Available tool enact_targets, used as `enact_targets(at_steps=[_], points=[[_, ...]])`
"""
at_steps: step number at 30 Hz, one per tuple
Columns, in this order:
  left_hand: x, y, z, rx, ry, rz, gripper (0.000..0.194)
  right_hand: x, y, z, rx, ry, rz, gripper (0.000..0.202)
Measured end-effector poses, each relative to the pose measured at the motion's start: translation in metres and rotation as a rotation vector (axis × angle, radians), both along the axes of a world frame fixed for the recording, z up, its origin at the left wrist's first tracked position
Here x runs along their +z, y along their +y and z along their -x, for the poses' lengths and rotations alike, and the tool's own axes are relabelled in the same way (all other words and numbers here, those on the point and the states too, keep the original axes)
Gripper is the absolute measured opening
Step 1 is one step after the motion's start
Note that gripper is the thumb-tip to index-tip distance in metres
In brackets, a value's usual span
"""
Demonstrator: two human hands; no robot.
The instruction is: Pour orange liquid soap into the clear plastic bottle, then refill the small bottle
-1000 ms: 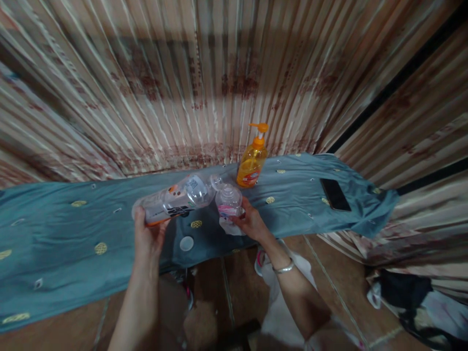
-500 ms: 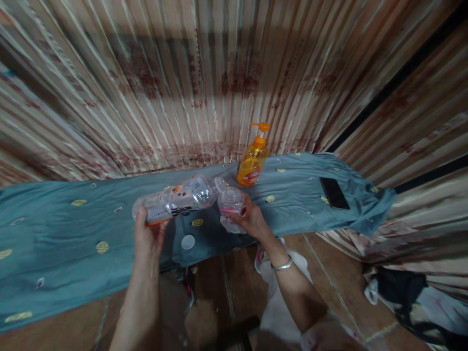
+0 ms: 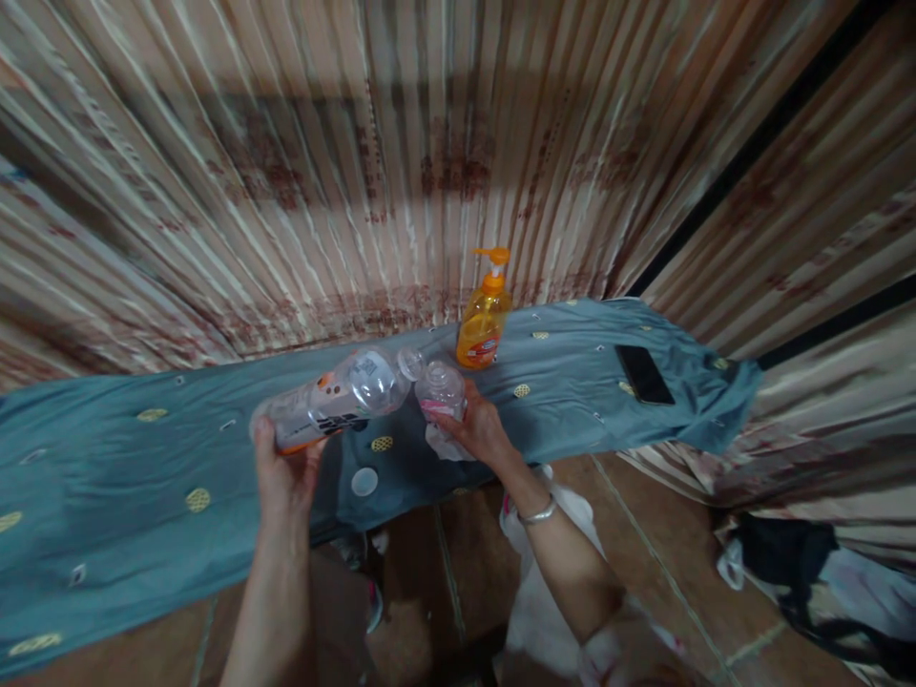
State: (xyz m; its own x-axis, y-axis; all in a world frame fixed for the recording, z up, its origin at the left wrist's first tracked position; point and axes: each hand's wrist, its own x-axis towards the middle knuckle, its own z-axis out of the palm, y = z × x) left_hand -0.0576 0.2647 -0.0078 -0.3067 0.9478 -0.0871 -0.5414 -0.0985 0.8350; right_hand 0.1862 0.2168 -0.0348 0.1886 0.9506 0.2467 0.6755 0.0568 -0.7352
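Observation:
A large clear plastic bottle [image 3: 336, 396] with an orange and black label lies tilted in my left hand [image 3: 286, 468], which is closed round its base end. Its open neck points right, close by the mouth of a smaller clear bottle [image 3: 439, 386] with a pink label. That smaller bottle is held by my right hand [image 3: 483, 425], fingers wrapped about its side. Whether the two mouths touch I cannot tell. Below the small bottle a crumpled white tissue-like piece [image 3: 449, 446] shows. A round white cap [image 3: 364, 481] lies on the cloth between my hands.
An orange pump bottle [image 3: 483, 324] stands upright behind the small bottle. To the right lies a black phone [image 3: 644, 374]. Blue-green cloth [image 3: 129, 487] covers the long narrow table, with a pleated curtain [image 3: 301, 191] behind. Dark bundled fabric [image 3: 787, 563] is on the floor at right.
The view has shifted slightly, so the pump bottle and phone sit a little further left. Both hands keep their hold on the bottles, in nearly the same pose.

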Motion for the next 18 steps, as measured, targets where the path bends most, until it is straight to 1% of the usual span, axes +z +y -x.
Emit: enact_targets(at_steps=[4, 7, 10, 13, 16, 18], points=[[0.002, -0.002, -0.001, -0.011, 0.004, 0.023, 0.038, -0.002, 0.001, 0.002, -0.008, -0.031, -0.007, 0.061], [0.005, -0.003, 0.0, 0.014, 0.012, 0.028, 0.043, -0.002, 0.001, 0.002, -0.004, -0.044, -0.011, 0.061], [0.01, -0.004, 0.001, 0.044, 0.028, -0.003, 0.047, -0.002, 0.001, 0.002, 0.006, -0.049, -0.016, 0.062], [0.018, -0.006, 0.003, 0.021, 0.042, -0.058, 0.051, -0.002, 0.0, 0.002, 0.014, -0.049, -0.015, 0.063], [0.022, -0.008, 0.007, 0.071, 0.037, -0.067, 0.048, -0.002, -0.001, 0.003, 0.01, -0.05, 0.003, 0.063], [0.022, -0.008, 0.009, 0.077, 0.042, -0.066, 0.045, -0.001, -0.001, 0.003, 0.011, -0.05, 0.013, 0.063]])
